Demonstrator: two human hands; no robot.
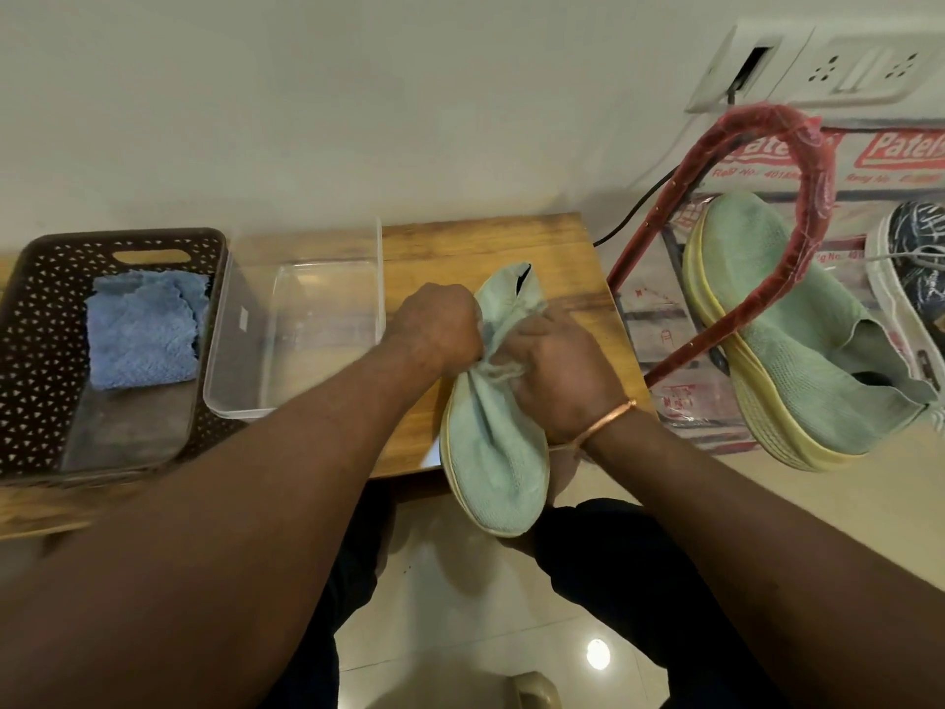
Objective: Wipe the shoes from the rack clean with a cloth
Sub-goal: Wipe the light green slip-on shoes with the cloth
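- Two hands are in view, both on one shoe. The left hand [440,324] is closed into a fist, its fingers [468,327] curled tightly round bunched fabric at the shoe's ankle opening. The right hand [557,371] sits just beside it, fingers curled round the same gathered fabric. The fingertips of both hands are hidden.
- Three shoes can be counted.
- The first, a mint-green shoe [491,452], is held at the near right corner of the wooden bench [486,248]. Its toe points toward the person and hangs past the bench edge, over the tiled floor [450,606].
- This shoe has a soft knitted upper with no laces and a pale yellowish sole rim. The knit is wrinkled and pulled together where the hands grip it, and the dark ankle opening shows at the far end.
- A second mint-green shoe [797,360] lies tilted on a red rack [767,197] to the right, showing a thick yellow sole.
- A dark patterned shoe [915,278] with a white sole sits beside it, cut off by the picture's edge.
- One blue cloth [143,330], folded, lies inside one brown perforated basket [30,309] at the bench's left.
- One clear plastic tub [307,319] stands between basket and hands.
- One copper-coloured bangle [608,419] circles the right wrist.
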